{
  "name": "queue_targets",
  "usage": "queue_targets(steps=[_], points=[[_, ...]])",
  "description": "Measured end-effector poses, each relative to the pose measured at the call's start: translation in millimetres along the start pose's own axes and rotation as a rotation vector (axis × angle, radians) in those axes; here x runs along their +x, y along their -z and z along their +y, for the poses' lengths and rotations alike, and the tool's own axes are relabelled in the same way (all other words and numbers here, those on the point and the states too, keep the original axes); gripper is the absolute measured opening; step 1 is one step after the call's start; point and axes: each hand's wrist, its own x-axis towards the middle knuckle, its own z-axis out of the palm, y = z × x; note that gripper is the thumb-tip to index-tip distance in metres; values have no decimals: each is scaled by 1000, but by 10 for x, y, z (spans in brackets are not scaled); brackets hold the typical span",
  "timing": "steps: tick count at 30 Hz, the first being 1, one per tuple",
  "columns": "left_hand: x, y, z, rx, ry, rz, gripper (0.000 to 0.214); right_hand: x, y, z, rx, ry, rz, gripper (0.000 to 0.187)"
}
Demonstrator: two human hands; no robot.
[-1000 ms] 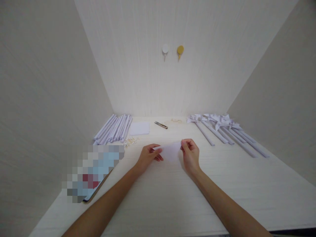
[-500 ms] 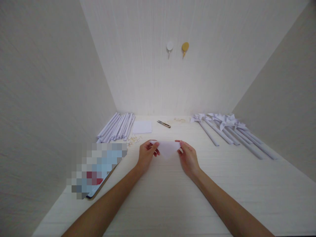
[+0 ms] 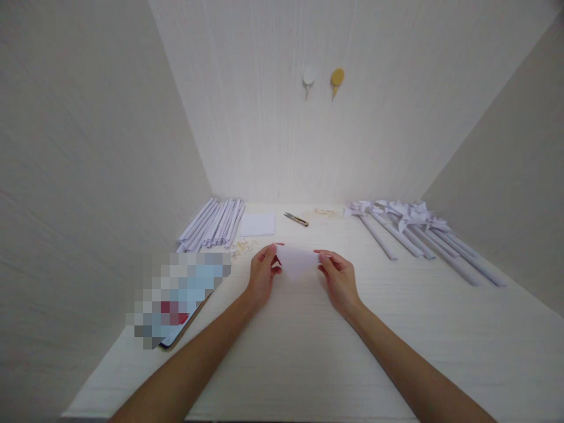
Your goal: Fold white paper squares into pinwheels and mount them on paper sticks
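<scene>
A white sheet of paper (image 3: 297, 261), folded to a triangle with its point toward me, is stretched between my two hands over the table. My left hand (image 3: 261, 273) pinches its left corner between thumb and fingers. At the opposite corner, my right hand (image 3: 338, 278) grips the paper the same way. Beyond them lies a stack of square white paper (image 3: 258, 224), with a pair of thread snips (image 3: 296, 219) to its right.
Rolled paper sticks (image 3: 214, 223) are piled at the back left, near small pale scraps (image 3: 242, 248). A phone-like device (image 3: 187, 323), partly blurred out, lies at left. Paper pinwheels on sticks (image 3: 408, 217) lie at right. Two hooks, white (image 3: 308, 77) and yellow (image 3: 337, 77), hang on the back wall.
The folded paper has tilted, its left corner now raised a little by my left hand. My right hand keeps its pinch. The whole view has shifted slightly.
</scene>
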Motion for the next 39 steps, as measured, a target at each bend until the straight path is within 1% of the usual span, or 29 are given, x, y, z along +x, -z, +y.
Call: queue_targets(steps=[5, 9, 17, 24, 31, 39], points=[[6, 3, 17, -38, 2, 34, 33, 8, 14, 22, -59, 49, -13, 17], [10, 2, 27, -65, 4, 45, 29, 8, 26, 36, -76, 54, -25, 17], [18, 5, 61, -102, 9, 87, 26, 10, 33, 53, -74, 35, -20, 17], [29, 3, 68, -120, -2, 93, 30, -9, 12, 23, -29, 0, -5, 16], [46, 29, 56, -111, -28, 89, 27, -9, 18, 27, -24, -16, -6, 16], [47, 13, 78, -114, -29, 92, 26, -18, -1, -4, -13, -36, 8, 16]])
